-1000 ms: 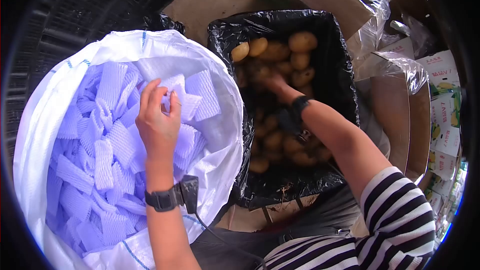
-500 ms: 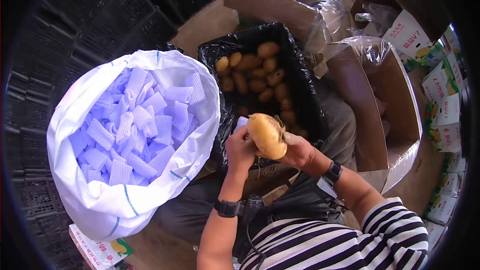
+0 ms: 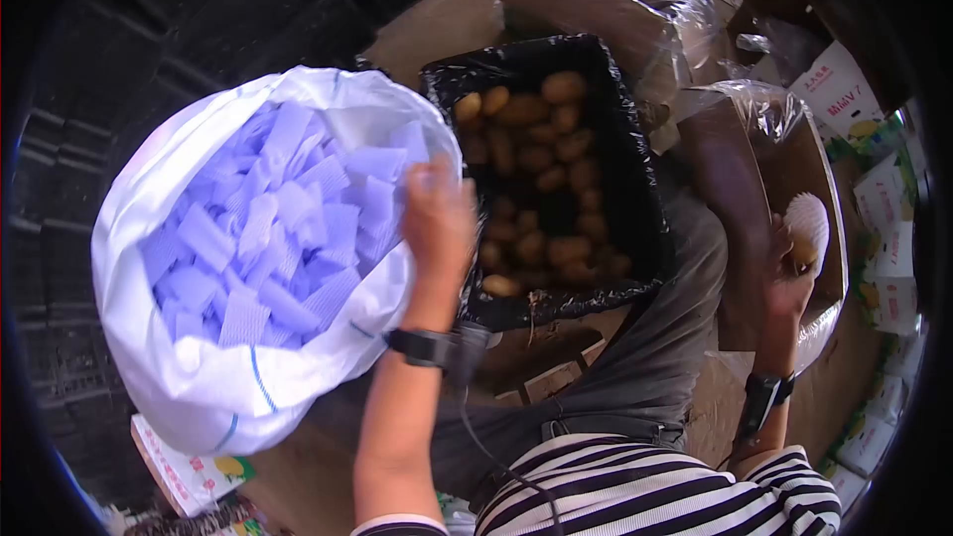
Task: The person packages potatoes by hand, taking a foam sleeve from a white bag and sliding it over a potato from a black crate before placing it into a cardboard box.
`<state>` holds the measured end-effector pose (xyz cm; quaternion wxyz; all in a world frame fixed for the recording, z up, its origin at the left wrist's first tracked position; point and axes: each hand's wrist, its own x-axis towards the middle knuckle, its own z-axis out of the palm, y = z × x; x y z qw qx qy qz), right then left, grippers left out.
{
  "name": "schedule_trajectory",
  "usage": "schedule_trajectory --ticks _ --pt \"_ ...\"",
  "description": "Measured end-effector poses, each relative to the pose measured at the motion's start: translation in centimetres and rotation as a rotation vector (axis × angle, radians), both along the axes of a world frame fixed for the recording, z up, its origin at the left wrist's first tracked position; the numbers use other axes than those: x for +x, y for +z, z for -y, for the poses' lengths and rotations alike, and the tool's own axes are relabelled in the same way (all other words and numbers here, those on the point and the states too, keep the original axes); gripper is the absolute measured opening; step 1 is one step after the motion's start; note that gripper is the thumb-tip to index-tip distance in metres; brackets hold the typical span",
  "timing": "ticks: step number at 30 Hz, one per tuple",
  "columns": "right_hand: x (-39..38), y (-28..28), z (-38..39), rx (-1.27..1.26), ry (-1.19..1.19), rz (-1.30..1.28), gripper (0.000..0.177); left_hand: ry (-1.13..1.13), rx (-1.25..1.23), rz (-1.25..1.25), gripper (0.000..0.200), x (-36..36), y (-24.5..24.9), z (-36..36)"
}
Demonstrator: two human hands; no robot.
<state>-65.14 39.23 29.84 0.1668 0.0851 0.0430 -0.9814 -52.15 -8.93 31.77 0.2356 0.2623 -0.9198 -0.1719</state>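
My right hand holds a potato, partly covered by a white foam net sleeve, over the open cardboard box on the right. My left hand is smeared by motion above the right rim of a white woven sack; its fingers cannot be made out clearly. Many pale purple foam net sleeves fill the sack. Between the hands stands a crate lined with black plastic, with many loose potatoes inside.
The tall cardboard box, lined with clear plastic, stands at my right. Another plastic-lined box is at the back. Black plastic crates are stacked on the left. Printed white cartons line the far right; one printed carton lies bottom left.
My hands have separated. The right moved right to the box with the potato, which now has a foam sleeve on it. The left moved up and left to the sack.
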Motion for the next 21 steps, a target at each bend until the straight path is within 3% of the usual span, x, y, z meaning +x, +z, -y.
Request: schedule_trajectory --ticks 1,3,4,5,6,7,8,9,11,13,14,16,19,20,21 --pt "-0.2 0.7 1.8 0.017 -0.027 -0.002 0.047 0.023 -0.226 0.053 0.042 0.2 -2.9 4.9" --pt "-1.1 2.5 10.2 0.481 -0.146 0.063 0.046 0.099 -0.216 0.341 0.05 -0.2 -1.9 8.4" --pt "-2.4 -1.1 13.0 0.742 0.118 -0.213 0.043 0.097 -0.194 0.415 0.05 -0.7 -2.2 9.8" --pt "-1.2 1.8 20.5 1.016 0.254 -0.414 0.039 0.082 -0.189 0.413 0.05 -1.0 -3.1 11.1" --pt "-2.5 1.4 26.0 1.089 0.433 -0.203 0.04 0.033 -0.096 0.344 0.048 -1.2 -4.4 12.5" --pt "-4.0 -2.3 30.0 1.294 0.498 -0.498 0.043 -0.009 -0.001 0.276 0.046 -1.4 -5.6 13.5" --pt "-6.0 -5.0 34.0 1.475 0.653 -0.628 0.049 -0.006 0.005 0.279 0.046 -1.3 -6.4 14.0" --pt "-8.2 -9.2 37.6 1.739 0.465 -1.08 0.06 -0.082 0.08 0.216 0.042 -1.2 -6.7 14.4" --pt "-11.8 -14.5 44.1 2.078 0.369 -1.122 0.066 -0.156 0.151 0.166 0.038 -1.1 -6.3 14.7" --pt "-14.7 -16.1 48.1 1.986 0.505 -0.888 0.07 -0.084 0.299 0.086 0.031 -0.9 -4.8 13.9" --pt "-15.6 -17.4 49.2 1.983 0.53 -0.878 0.07 -0.078 0.307 0.105 0.031 -0.6 -4.8 13.9" --pt "-16.5 -19.6 50.0 1.782 0.603 -0.615 0.074 -0.045 0.227 -0.031 0.027 -0.1 -4.6 13.5" --pt "-14.8 -18.0 47.0 1.735 0.694 -0.649 0.069 0.077 0.283 -0.016 0.029 0.6 -3.1 12.3" --pt "-13.4 -16.6 45.5 1.736 0.687 -0.638 0.069 0.071 0.167 -0.046 0.028 0.8 -3.0 11.9" --pt "-11.7 -14.7 44.1 1.433 0.735 -0.384 0.063 0.058 0.163 -0.049 0.028 1.1 -2.9 11.4"
